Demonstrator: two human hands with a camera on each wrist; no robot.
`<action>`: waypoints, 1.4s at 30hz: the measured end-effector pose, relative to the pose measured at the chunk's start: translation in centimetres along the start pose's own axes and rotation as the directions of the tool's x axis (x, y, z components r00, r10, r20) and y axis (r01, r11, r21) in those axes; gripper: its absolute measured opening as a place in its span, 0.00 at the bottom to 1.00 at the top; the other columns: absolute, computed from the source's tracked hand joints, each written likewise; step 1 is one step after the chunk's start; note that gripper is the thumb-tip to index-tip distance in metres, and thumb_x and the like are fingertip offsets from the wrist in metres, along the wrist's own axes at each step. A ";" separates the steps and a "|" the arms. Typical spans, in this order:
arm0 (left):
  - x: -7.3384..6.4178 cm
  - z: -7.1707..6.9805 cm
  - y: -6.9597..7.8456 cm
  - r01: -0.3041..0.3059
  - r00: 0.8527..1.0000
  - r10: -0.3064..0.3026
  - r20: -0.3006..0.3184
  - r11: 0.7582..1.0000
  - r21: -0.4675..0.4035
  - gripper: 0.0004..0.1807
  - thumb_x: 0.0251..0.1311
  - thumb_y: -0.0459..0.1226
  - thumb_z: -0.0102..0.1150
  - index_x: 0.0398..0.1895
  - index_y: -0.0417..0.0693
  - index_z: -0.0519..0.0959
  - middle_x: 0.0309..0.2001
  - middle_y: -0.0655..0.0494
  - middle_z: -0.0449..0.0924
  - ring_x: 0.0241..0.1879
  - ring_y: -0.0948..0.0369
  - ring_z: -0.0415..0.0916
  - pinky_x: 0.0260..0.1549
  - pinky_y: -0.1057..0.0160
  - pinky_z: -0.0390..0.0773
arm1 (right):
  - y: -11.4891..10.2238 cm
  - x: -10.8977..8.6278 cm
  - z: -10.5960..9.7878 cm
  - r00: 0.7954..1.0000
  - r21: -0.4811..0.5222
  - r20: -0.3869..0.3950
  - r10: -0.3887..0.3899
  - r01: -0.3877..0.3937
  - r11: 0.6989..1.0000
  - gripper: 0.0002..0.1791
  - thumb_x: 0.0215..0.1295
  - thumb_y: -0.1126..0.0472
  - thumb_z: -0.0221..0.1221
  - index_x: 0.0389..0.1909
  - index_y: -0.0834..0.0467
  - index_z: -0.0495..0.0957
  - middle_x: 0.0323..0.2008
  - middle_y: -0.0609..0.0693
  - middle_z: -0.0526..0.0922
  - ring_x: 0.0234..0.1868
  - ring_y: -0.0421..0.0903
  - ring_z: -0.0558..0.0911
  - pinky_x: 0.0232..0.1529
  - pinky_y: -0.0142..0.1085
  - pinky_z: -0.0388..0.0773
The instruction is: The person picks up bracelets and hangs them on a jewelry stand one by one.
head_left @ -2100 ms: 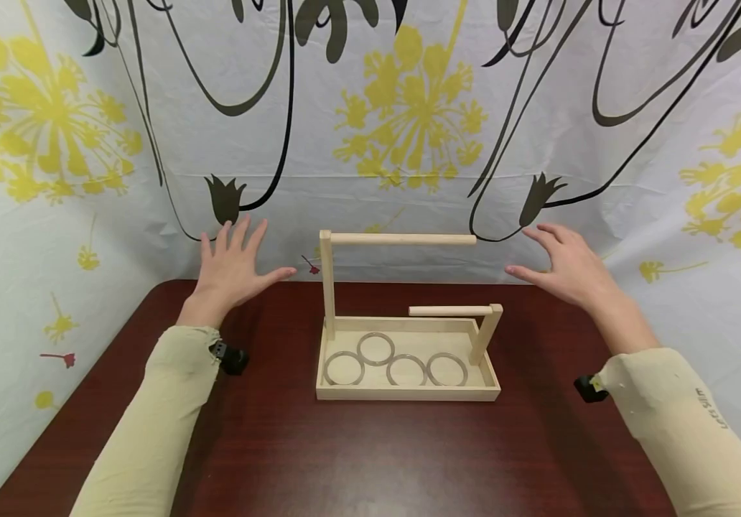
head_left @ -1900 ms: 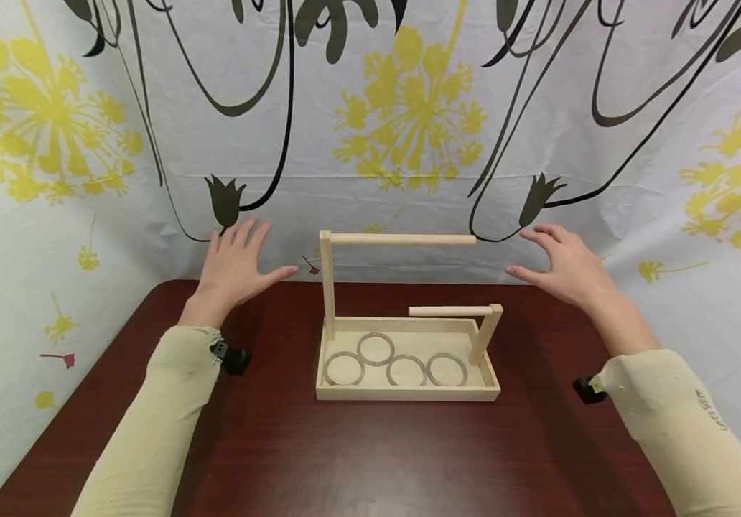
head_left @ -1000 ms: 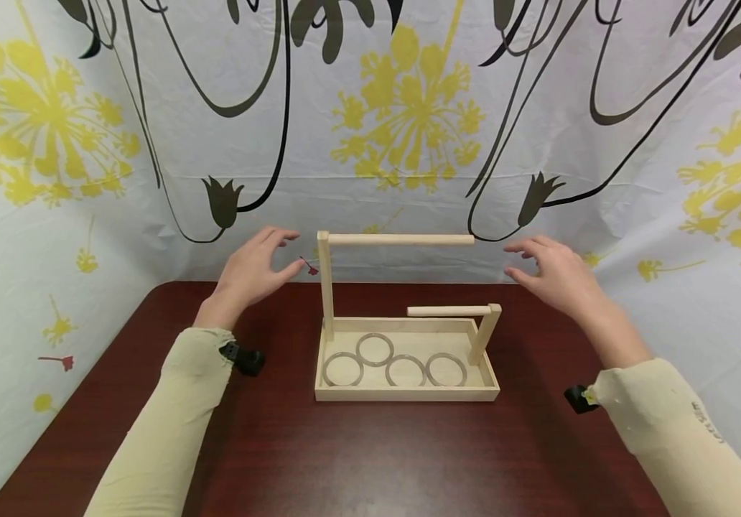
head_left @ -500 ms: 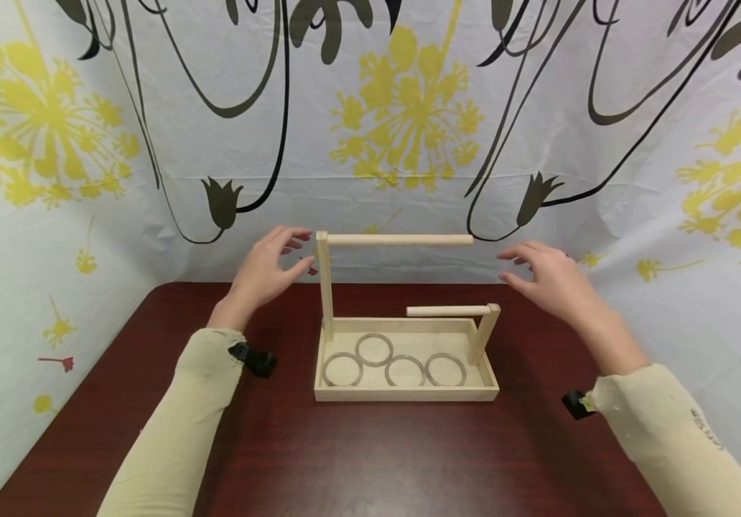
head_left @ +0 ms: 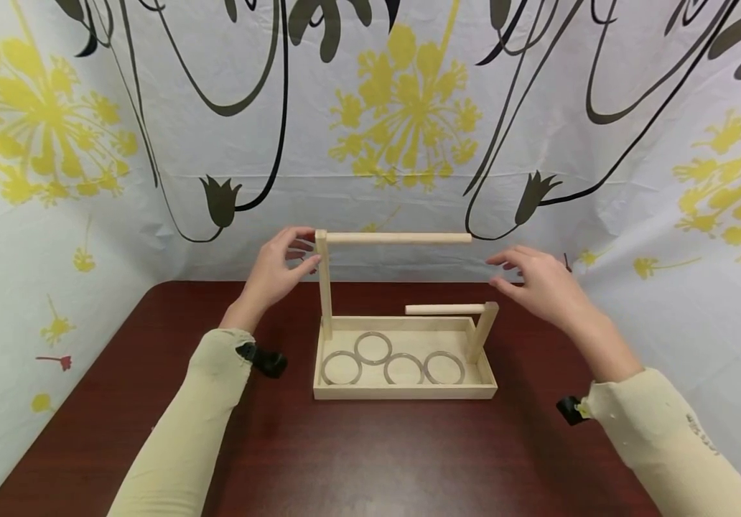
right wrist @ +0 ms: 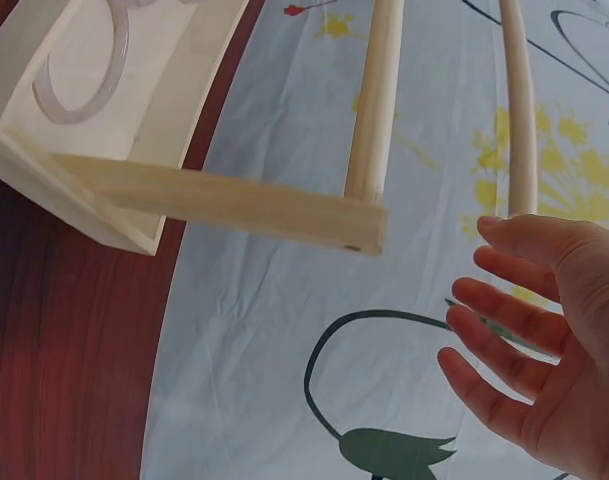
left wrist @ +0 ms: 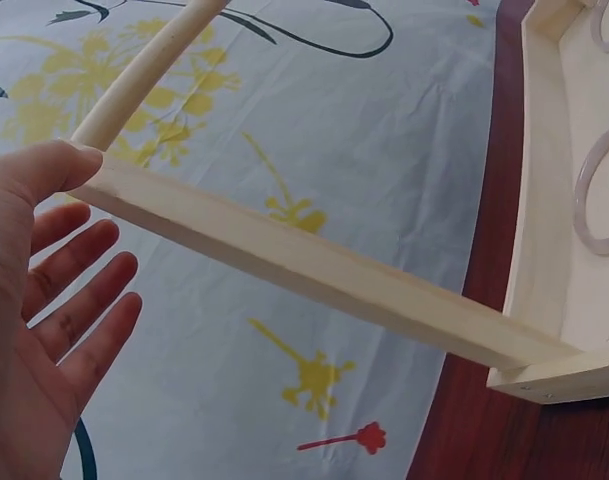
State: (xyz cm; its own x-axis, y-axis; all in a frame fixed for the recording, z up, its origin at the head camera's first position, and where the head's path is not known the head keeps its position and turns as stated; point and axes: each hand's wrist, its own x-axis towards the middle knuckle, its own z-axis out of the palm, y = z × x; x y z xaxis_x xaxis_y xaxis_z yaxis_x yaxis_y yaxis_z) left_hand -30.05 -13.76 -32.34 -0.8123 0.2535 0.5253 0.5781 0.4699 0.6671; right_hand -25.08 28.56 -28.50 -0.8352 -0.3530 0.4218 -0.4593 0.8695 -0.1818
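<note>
A pale wooden tray (head_left: 405,393) stands on the table with several clear rings (head_left: 464,368) lying in it. From its left end rises a tall post (head_left: 324,287) bearing a long rod (head_left: 399,238); a short post (head_left: 483,334) with a shorter rod (head_left: 444,309) stands at the right. My left hand (head_left: 270,269) is at the top of the tall post, its thumb tip right at the wood and the other fingers loosely spread behind in the left wrist view. My right hand (head_left: 541,283), fingers loosely bent and holding nothing, hovers to the right of the long rod's free end.
The dark red-brown table (head_left: 370,459) reaches to a patterned white cloth (head_left: 370,201) hanging behind and at both sides. Black wrist cameras (head_left: 270,362) sit below the cream sleeves (head_left: 183,431).
My left hand has moved right from beside the stand to the tall post's top, its spread fingers relaxing. My right hand has drifted left and slightly down towards the long rod's end.
</note>
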 end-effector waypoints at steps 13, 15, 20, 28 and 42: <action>0.1 1.2 -0.6 0.024 0.999 -0.029 -0.035 0.988 -0.151 0.21 0.65 0.33 0.63 0.60 0.38 0.74 0.55 0.40 0.77 0.55 0.45 0.78 0.58 0.45 0.78 | -1.7 -0.3 0.9 0.997 -0.011 0.003 -0.072 0.072 0.997 0.16 0.63 0.59 0.67 0.52 0.54 0.82 0.49 0.52 0.85 0.48 0.53 0.84 0.42 0.49 0.80; 0.1 1.4 -0.7 0.030 0.999 -0.037 -0.038 0.985 -0.172 0.21 0.65 0.33 0.63 0.60 0.38 0.74 0.55 0.39 0.77 0.55 0.45 0.78 0.58 0.47 0.79 | -2.0 -0.4 1.1 0.997 -0.010 0.005 -0.078 0.078 0.997 0.17 0.63 0.58 0.67 0.52 0.54 0.82 0.49 0.52 0.85 0.48 0.52 0.83 0.42 0.49 0.80; 0.1 1.7 -0.9 0.047 0.997 -0.058 -0.048 0.978 -0.204 0.20 0.65 0.32 0.63 0.59 0.38 0.75 0.55 0.40 0.78 0.54 0.47 0.78 0.57 0.49 0.80 | -2.9 -0.7 1.2 0.996 0.001 0.010 -0.094 0.094 0.996 0.17 0.63 0.58 0.67 0.52 0.55 0.82 0.50 0.52 0.85 0.49 0.52 0.83 0.48 0.50 0.79; 0.2 2.0 -1.1 0.057 0.995 -0.076 -0.058 0.959 -0.276 0.19 0.65 0.29 0.61 0.58 0.33 0.74 0.54 0.37 0.77 0.53 0.48 0.78 0.55 0.51 0.81 | -4.4 -1.0 1.5 0.989 0.021 0.019 -0.149 0.149 0.989 0.15 0.63 0.58 0.67 0.50 0.54 0.83 0.50 0.51 0.85 0.46 0.50 0.84 0.46 0.47 0.81; 0.1 2.2 -1.5 0.051 0.996 -0.074 -0.052 0.937 -0.346 0.19 0.66 0.27 0.60 0.58 0.31 0.72 0.54 0.35 0.76 0.46 0.69 0.76 0.48 0.71 0.80 | -7.5 -1.2 3.0 0.982 0.066 0.048 -0.183 0.180 0.982 0.17 0.62 0.55 0.68 0.51 0.50 0.83 0.50 0.46 0.84 0.52 0.48 0.83 0.48 0.46 0.81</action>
State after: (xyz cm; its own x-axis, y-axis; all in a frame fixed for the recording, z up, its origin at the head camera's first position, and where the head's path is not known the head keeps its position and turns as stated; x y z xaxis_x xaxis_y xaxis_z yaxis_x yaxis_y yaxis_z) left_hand -31.19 -12.55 -34.47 -0.8476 0.1738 0.5014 0.5268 0.1603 0.8348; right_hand -21.50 21.42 -30.32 -0.7507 -0.5224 0.4044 -0.6208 0.7671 -0.1616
